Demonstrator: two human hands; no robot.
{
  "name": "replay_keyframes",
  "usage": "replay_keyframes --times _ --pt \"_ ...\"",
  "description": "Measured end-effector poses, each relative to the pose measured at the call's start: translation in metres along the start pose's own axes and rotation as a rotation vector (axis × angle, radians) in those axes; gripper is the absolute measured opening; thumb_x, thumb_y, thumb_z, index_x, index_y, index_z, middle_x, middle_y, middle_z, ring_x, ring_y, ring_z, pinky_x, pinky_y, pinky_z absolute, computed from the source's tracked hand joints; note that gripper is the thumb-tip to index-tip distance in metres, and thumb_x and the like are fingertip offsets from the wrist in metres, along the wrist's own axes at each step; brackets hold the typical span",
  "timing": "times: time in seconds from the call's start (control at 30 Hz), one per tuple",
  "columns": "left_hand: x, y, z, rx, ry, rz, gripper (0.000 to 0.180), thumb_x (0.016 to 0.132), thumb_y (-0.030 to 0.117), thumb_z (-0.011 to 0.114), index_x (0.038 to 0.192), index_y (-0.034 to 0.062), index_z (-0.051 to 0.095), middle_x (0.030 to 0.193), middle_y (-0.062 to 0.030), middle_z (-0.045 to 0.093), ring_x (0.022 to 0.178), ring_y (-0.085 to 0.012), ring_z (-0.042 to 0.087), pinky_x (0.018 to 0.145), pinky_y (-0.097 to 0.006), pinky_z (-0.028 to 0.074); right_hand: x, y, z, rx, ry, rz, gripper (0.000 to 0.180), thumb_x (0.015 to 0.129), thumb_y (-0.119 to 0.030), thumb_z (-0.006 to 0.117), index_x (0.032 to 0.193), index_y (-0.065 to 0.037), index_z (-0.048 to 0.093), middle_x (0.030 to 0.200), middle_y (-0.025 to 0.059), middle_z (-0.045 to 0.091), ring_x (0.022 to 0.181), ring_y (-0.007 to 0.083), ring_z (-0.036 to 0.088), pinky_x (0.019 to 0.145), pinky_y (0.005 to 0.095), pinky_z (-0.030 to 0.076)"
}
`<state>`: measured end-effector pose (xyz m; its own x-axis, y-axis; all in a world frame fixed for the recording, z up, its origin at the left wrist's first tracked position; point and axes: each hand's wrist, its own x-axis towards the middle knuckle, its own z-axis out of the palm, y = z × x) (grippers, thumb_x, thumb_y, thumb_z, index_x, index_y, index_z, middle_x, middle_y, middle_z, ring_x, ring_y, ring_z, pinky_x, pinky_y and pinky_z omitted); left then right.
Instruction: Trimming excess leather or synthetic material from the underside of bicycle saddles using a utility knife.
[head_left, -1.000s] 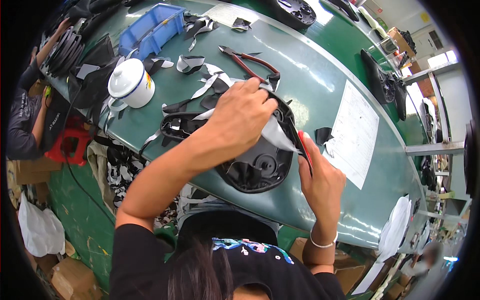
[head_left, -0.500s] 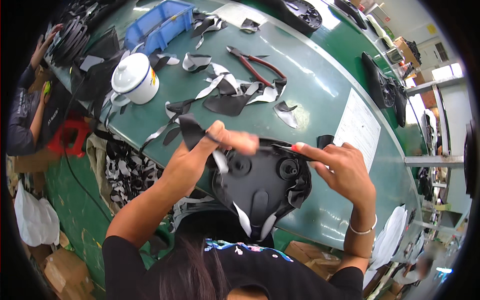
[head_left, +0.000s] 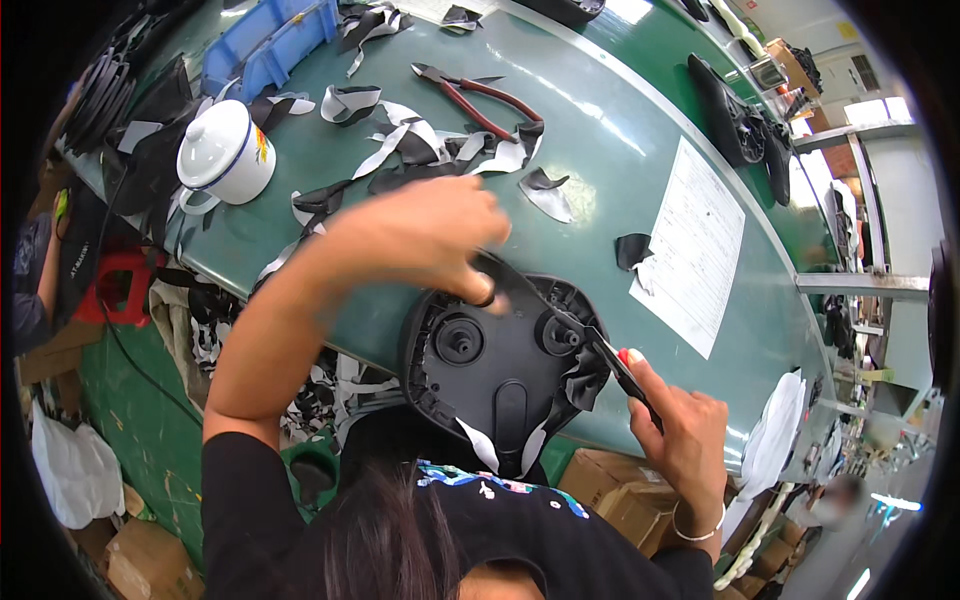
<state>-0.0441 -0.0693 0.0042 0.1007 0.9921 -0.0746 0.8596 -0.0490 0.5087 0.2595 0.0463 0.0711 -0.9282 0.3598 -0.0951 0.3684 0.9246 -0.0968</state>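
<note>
A black moulded seat-shaped shell [head_left: 505,362] with two round knobs rests at the table edge in front of me, its underside up. Black covering material with white backing folds over its rim. My left hand [head_left: 440,232], smeared by motion, is closed above the shell's far left edge on a black material strip [head_left: 528,284]. That strip runs taut to the right rim. There my right hand [head_left: 682,425] is closed around a slim dark blade-like tool [head_left: 622,368], its tip against the rim and strip. The tool's exact kind is hard to make out.
Red-handled pliers [head_left: 482,103] and cut scraps [head_left: 548,196] lie on the green table [head_left: 605,150]. A white lidded mug [head_left: 228,155] and a blue bin [head_left: 270,45] stand at left. A paper sheet [head_left: 692,245] lies at right. Another person's arm [head_left: 45,270] shows far left.
My left hand has swung over the shell, uncovering its left knob. My right hand has moved down and nearer along the right rim with the tool. The rim's far side is more exposed.
</note>
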Motion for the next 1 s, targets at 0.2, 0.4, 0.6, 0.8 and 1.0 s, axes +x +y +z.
replay_keyframes --times 0.2,0.4,0.6,0.8,1.0 --pt "0.040 0.053 0.018 -1.069 -0.126 0.419 0.022 0.092 0.022 0.054 0.085 0.0010 0.058 0.075 -0.0062 0.055 0.072 -0.0166 0.053 0.069 -0.028 0.042 -0.008 0.013 0.013 0.143 0.027 -0.048 0.052 0.075 -0.014 0.068 0.125 -0.019 0.058 0.052 0.0034 0.044 0.043 0.0224 0.043 0.044 0.0335 0.035" --pt "0.050 0.056 -0.021 -1.725 0.577 0.166 0.023 0.094 0.020 0.045 0.077 0.0036 0.047 0.063 -0.0016 0.038 0.053 -0.0126 0.036 0.052 -0.027 0.031 -0.062 -0.003 0.028 0.220 -0.013 0.116 0.055 0.078 -0.012 0.067 0.131 -0.012 0.053 0.053 0.0067 0.049 0.043 0.0232 0.050 0.044 0.0351 0.038" --pt "0.024 0.076 -0.071 -1.245 1.857 0.328 0.018 0.087 0.009 0.042 0.071 0.0003 0.037 0.065 -0.0043 0.031 0.059 -0.0131 0.025 0.053 -0.029 0.024 -0.105 -0.047 0.050 0.990 -0.051 0.656 0.051 0.090 -0.011 0.057 0.137 -0.008 0.041 0.078 0.0142 0.067 0.056 0.0172 0.064 0.056 0.0305 0.050" --pt "0.021 0.049 -0.027 0.224 1.411 -0.619 0.021 0.085 0.019 0.058 0.094 -0.0003 0.055 0.088 -0.0156 0.060 0.074 -0.0242 0.060 0.065 -0.034 0.047 -0.092 -0.038 0.084 1.333 0.331 0.605 0.062 0.086 -0.004 0.057 0.140 -0.007 0.028 0.095 0.0107 0.064 0.060 0.0084 0.055 0.053 0.0204 0.044" --pt "0.000 0.060 0.025 -0.095 0.914 -0.430 0.036 0.081 0.026 0.068 0.107 0.0047 0.055 0.105 -0.0139 0.060 0.083 -0.0330 0.062 0.071 -0.039 0.049 0.040 -0.026 0.087 1.160 0.457 0.443 0.077 0.079 -0.015 0.071 0.139 0.000 0.025 0.108 0.0099 0.050 0.090 0.0145 0.053 0.080 0.0291 0.045"
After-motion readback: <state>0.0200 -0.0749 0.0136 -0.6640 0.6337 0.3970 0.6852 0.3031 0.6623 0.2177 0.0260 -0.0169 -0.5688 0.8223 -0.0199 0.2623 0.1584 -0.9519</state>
